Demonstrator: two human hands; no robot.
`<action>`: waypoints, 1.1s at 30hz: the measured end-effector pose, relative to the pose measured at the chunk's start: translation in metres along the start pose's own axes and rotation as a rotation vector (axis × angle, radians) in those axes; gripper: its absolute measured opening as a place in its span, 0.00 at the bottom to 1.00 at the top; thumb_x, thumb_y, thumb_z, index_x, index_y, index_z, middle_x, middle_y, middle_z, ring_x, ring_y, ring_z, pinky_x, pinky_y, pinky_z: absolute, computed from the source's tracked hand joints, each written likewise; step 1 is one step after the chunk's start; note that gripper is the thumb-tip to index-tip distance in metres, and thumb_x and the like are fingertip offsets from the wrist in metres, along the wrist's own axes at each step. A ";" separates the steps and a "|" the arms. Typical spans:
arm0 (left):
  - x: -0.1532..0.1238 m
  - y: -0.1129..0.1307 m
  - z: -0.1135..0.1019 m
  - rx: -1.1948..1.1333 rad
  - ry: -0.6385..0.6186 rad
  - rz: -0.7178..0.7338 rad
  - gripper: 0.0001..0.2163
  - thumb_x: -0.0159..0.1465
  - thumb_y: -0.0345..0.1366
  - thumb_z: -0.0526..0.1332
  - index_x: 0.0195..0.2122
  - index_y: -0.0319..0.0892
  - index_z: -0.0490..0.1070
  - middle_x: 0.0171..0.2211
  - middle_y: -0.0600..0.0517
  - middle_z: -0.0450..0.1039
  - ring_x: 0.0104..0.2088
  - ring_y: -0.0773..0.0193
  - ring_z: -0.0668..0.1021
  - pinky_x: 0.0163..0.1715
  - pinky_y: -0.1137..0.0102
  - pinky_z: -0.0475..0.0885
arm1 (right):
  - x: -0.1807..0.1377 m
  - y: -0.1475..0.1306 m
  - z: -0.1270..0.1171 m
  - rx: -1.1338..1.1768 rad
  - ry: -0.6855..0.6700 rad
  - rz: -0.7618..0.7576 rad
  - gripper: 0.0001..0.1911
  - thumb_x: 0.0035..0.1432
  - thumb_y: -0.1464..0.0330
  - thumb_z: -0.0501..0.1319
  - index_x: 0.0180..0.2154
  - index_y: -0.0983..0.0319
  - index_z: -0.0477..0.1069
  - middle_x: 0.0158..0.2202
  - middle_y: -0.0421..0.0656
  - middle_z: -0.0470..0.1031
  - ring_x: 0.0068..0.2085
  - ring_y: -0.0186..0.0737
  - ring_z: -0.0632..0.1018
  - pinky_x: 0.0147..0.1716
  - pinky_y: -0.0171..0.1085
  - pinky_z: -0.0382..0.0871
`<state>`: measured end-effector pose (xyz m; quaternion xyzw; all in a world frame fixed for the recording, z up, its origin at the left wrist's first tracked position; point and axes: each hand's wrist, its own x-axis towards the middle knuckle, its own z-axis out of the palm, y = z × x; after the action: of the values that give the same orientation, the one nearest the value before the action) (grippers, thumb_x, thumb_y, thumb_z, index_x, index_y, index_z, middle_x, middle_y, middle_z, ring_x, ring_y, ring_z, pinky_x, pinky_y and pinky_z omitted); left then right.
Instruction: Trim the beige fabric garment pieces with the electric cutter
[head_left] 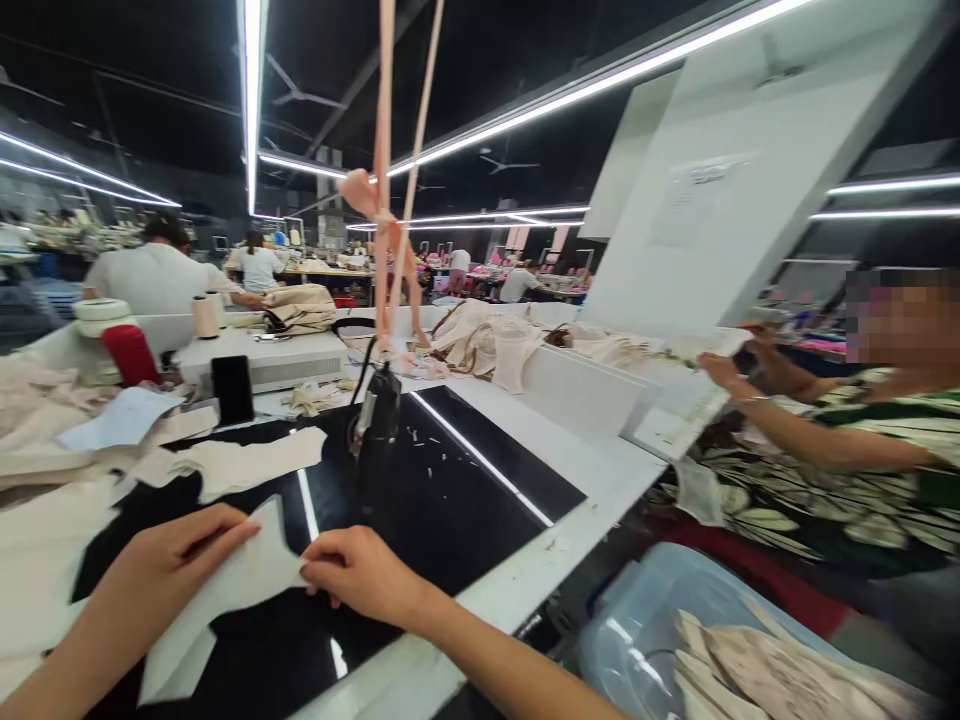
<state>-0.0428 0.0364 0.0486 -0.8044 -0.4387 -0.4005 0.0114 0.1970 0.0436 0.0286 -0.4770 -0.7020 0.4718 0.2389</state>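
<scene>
A pale, stiff-looking cut piece of fabric (247, 570) is stretched between my two hands above the black tabletop (450, 480). My left hand (187, 550) pinches it from the left, thumb on top, with its lower end hanging below the wrist. At its right corner, my right hand (360, 570) holds the edge between thumb and bent fingers. Just beyond my hands lies another cream fabric piece (251, 462). A dark hand-held tool (377, 410), hanging by peach fabric strips (386, 150), stands on the black surface.
Cream fabric piles (45, 540) cover the left side. A dark phone (233, 390) leans near a red cone (131, 355). Small scraps dot the black surface. At right, a co-worker's hands (724, 370) hold fabric, above a clear blue bin (637, 610) of cream pieces.
</scene>
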 end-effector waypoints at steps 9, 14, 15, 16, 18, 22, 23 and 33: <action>-0.017 0.013 0.022 0.281 -0.075 0.553 0.21 0.82 0.47 0.46 0.38 0.43 0.71 0.28 0.55 0.74 0.25 0.63 0.75 0.23 0.66 0.61 | 0.051 0.020 -0.006 -0.297 0.210 -0.369 0.18 0.71 0.76 0.54 0.48 0.59 0.81 0.46 0.46 0.83 0.48 0.43 0.83 0.51 0.40 0.76; -0.045 0.009 0.049 0.284 -0.192 0.427 0.13 0.75 0.47 0.64 0.39 0.44 0.70 0.33 0.55 0.76 0.28 0.60 0.77 0.27 0.64 0.66 | 0.061 0.041 -0.012 -0.545 0.256 -0.452 0.20 0.70 0.78 0.53 0.49 0.59 0.81 0.46 0.48 0.83 0.48 0.46 0.83 0.50 0.43 0.79; -0.047 0.009 0.050 0.289 -0.209 0.412 0.13 0.71 0.45 0.70 0.38 0.44 0.69 0.33 0.56 0.76 0.29 0.60 0.77 0.28 0.64 0.67 | 0.063 0.044 -0.014 -0.596 0.269 -0.457 0.20 0.69 0.79 0.53 0.49 0.59 0.81 0.46 0.48 0.82 0.47 0.47 0.83 0.49 0.44 0.79; -0.049 0.008 0.051 0.292 -0.222 0.401 0.14 0.68 0.43 0.73 0.38 0.44 0.69 0.34 0.56 0.76 0.29 0.59 0.77 0.28 0.64 0.67 | 0.065 0.047 -0.017 -0.643 0.280 -0.461 0.21 0.68 0.81 0.53 0.49 0.60 0.81 0.46 0.49 0.82 0.47 0.48 0.82 0.48 0.44 0.79; -0.050 0.007 0.051 0.281 -0.240 0.388 0.16 0.64 0.41 0.77 0.38 0.44 0.69 0.34 0.56 0.76 0.30 0.59 0.77 0.30 0.63 0.69 | 0.067 0.051 -0.020 -0.723 0.300 -0.471 0.24 0.64 0.84 0.53 0.49 0.61 0.81 0.47 0.51 0.82 0.48 0.49 0.82 0.49 0.46 0.79; -0.051 0.006 0.049 0.213 -0.262 0.372 0.13 0.66 0.36 0.75 0.39 0.43 0.70 0.35 0.56 0.75 0.32 0.59 0.78 0.35 0.63 0.73 | 0.060 0.051 -0.019 -0.817 0.310 -0.528 0.32 0.60 0.88 0.51 0.55 0.60 0.79 0.55 0.52 0.80 0.56 0.51 0.79 0.53 0.48 0.77; -0.051 0.006 0.049 0.194 -0.261 0.366 0.11 0.68 0.36 0.74 0.39 0.43 0.70 0.35 0.55 0.75 0.33 0.59 0.78 0.37 0.63 0.74 | 0.055 0.049 -0.016 -0.828 0.295 -0.553 0.32 0.60 0.88 0.51 0.56 0.59 0.78 0.56 0.51 0.80 0.58 0.51 0.78 0.54 0.48 0.76; -0.056 0.003 0.039 0.280 -0.269 0.362 0.08 0.73 0.38 0.66 0.39 0.44 0.70 0.32 0.55 0.74 0.30 0.58 0.78 0.34 0.64 0.73 | 0.032 0.047 0.005 -0.870 0.167 -0.645 0.24 0.63 0.87 0.56 0.49 0.58 0.79 0.44 0.43 0.82 0.46 0.43 0.81 0.45 0.40 0.72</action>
<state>-0.0321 0.0104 -0.0136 -0.9064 -0.3365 -0.2165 0.1357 0.2004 0.0748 -0.0191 -0.3280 -0.9218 0.0012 0.2068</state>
